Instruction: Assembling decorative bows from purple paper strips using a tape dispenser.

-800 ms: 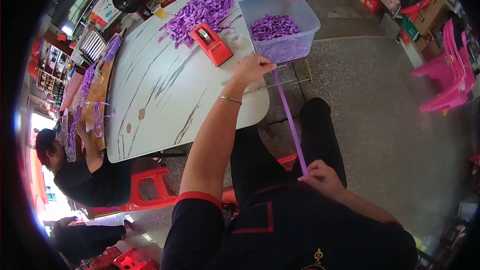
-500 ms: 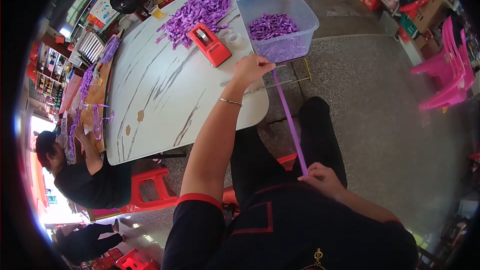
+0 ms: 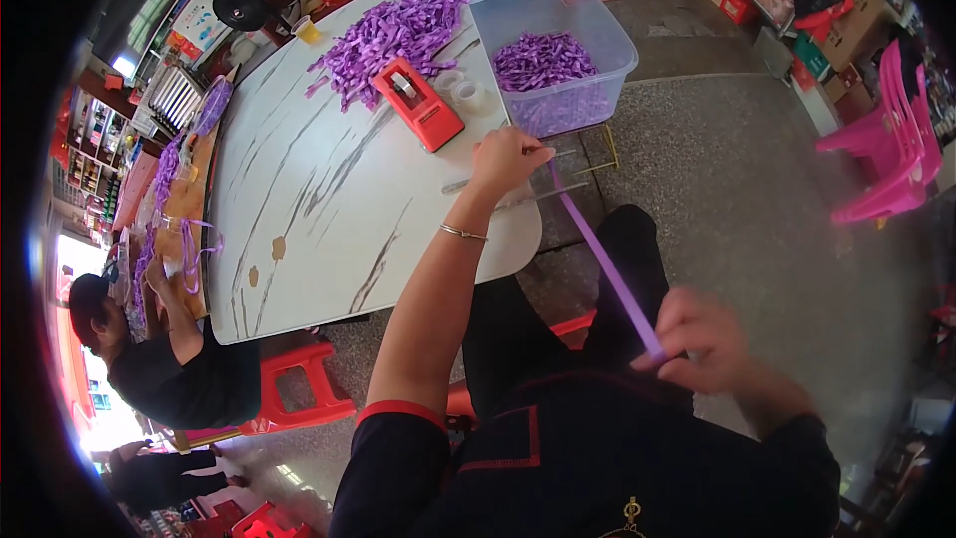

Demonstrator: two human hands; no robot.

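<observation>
A flat purple ribbon (image 3: 607, 264) runs taut from the table's right edge toward my body. My left hand (image 3: 506, 157) pinches its far end over the table corner, beside two thin rods (image 3: 546, 193) that jut past the edge. Around the near end, the fingers of my right hand (image 3: 702, 341) are closed, slightly blurred, above my right thigh. Just beyond my left hand lies a red tape dispenser (image 3: 438, 122), with small clear tape rolls (image 3: 467, 94) next to it.
Purple ribbon pieces are heaped on the white marbled table (image 3: 329, 239). A clear plastic bin (image 3: 607, 80) of similar pieces stands at its right. Another person (image 3: 179, 359) handles purple ribbon at the left. Pink chairs (image 3: 896, 144) stand at right, a red stool (image 3: 299, 389) at left.
My right hand has moved right and slightly up with the ribbon's near end, so the ribbon slants more to the right. My left hand has shifted slightly down and keeps its pinch.
</observation>
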